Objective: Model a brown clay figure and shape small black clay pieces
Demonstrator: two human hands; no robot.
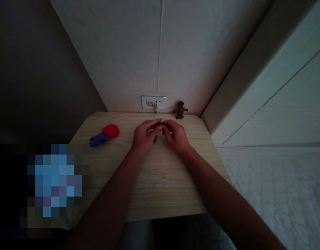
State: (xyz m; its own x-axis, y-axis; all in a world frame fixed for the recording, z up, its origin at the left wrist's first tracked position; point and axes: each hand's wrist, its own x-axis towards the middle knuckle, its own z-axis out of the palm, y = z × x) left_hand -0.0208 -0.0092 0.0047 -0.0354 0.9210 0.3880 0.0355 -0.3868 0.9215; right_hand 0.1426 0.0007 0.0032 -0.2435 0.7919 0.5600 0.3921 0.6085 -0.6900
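Note:
A thin, dark, curved strip (163, 124) is pinched between the fingers of both hands above the middle of the small table. My left hand (145, 134) is closed on its left end, with thumb and fingertips together. My right hand (177, 134) grips the right end, its thumb close to the left thumb. The fingers hide much of the strip, and I cannot make out its material. Just below the left fingers shows a small dark bit (155, 139); whether it joins the strip is unclear.
On the wooden table (165, 187), a red rounded piece (111, 130) touches a purple lumpy piece (99, 139) at left. A small dark brown figure (180, 110) stands against the wall, right of a socket (154, 102) with a white plug. A white quilted surface (277, 194) lies at right.

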